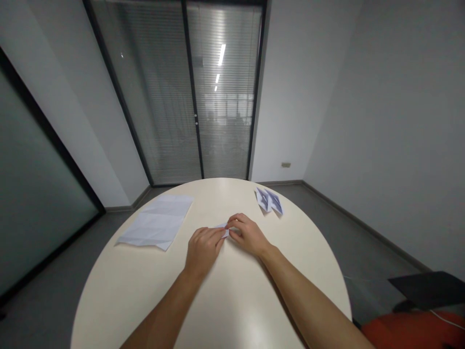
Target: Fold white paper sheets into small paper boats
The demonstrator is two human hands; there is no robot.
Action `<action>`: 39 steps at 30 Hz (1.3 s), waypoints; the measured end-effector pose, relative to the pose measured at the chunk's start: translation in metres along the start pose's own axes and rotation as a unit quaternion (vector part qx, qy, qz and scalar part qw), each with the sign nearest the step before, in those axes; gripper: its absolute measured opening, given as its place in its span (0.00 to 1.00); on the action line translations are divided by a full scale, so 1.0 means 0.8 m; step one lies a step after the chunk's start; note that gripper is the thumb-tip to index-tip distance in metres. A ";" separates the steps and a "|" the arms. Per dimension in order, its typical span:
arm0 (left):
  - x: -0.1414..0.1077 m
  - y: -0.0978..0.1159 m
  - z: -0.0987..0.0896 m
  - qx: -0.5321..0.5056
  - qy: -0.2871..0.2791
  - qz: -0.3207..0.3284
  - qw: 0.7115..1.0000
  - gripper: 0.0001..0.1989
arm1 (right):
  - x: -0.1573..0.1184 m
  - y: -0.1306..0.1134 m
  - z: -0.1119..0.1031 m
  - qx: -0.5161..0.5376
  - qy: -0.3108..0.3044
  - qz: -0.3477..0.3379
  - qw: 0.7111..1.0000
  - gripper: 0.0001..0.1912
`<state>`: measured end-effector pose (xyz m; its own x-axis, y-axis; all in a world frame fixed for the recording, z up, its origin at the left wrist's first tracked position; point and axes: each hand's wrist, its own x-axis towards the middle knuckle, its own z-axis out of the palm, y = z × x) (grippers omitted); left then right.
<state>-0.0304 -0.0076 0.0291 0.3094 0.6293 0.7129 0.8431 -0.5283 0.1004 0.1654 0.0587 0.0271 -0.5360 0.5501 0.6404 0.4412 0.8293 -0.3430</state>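
Between my two hands, near the middle of the round table, lies a small folded piece of white paper (225, 233). My left hand (204, 247) rests over its left part, fingers pressed together along it and hiding most of it. At the paper's right end, my right hand (247, 233) pinches the edge with thumb and fingertips. Only a narrow strip of the paper shows between the fingers, so its full shape is hidden.
A large creased white sheet (158, 220) lies flat on the round cream table (232, 295), at the left. Two folded printed papers (269, 199) lie at the back right. Right of the table is a red seat (410, 332) with a dark flat object (430, 289) above it.
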 end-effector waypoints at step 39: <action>0.000 -0.007 -0.003 -0.059 -0.253 -0.112 0.959 0.17 | -0.011 0.026 -0.012 -0.085 -0.155 0.052 0.983 0.20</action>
<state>-0.0359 -0.0060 0.0301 0.3257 0.9147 0.2391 0.8666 -0.3900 0.3113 0.1863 0.0703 0.0212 -0.6638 0.6562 0.3589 0.6044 0.7533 -0.2595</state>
